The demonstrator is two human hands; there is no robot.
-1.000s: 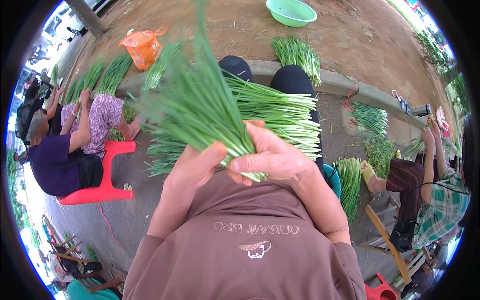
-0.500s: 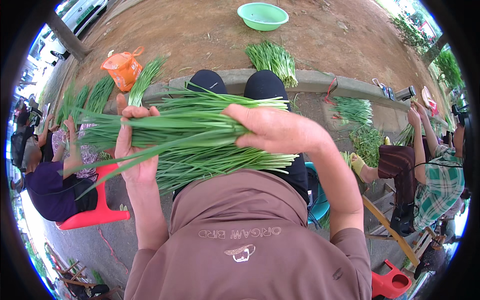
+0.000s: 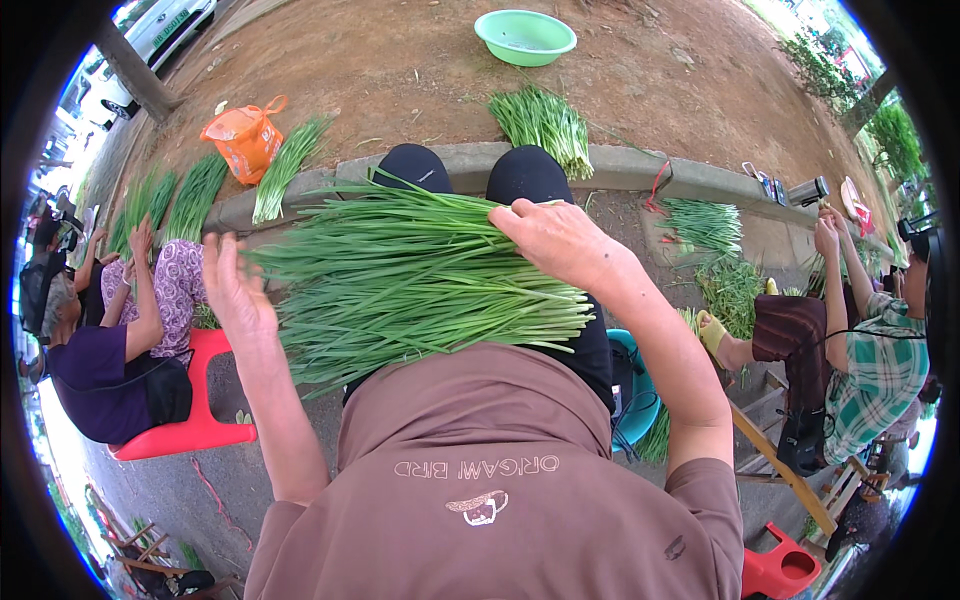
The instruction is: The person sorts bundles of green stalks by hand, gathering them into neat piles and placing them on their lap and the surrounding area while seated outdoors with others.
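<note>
The top bunch (image 3: 430, 225) of garlic chives, held up between both hands half a second earlier, was now down on the pile of garlic chives (image 3: 430, 315) across the lap. The pile lay between the hands, green leaf tips toward the left hand (image 3: 240, 290), pale stem ends under and below the right hand (image 3: 565, 240). Left hand had let go: palm up, fingers loosely spread and wide, a bit motion-blurred, just beyond the tips, holding nothing. Right hand was over the stem ends of the top bunch, fingers and thumb bent down on them; couldn't tell whether it was gripping or only resting there. Judged from that, the bunch had joined the pile and its placing looked nearly done, with the right hand the only one at the stems. The black-trousered knees (image 3: 530, 172) poked out just past the pile, ahead of the hands. Beyond the knees: a chive bundle (image 3: 543, 128) by the curb (image 3: 640, 170), then a light green basin (image 3: 525, 38) farther out. Ahead of the left hand: an orange bag (image 3: 243, 140) with another chive bundle (image 3: 288, 168) beside it. A co-worker in purple (image 3: 100, 360) sat left of the left hand, one in a plaid shirt (image 3: 885, 375) well right of the right hand.
</note>
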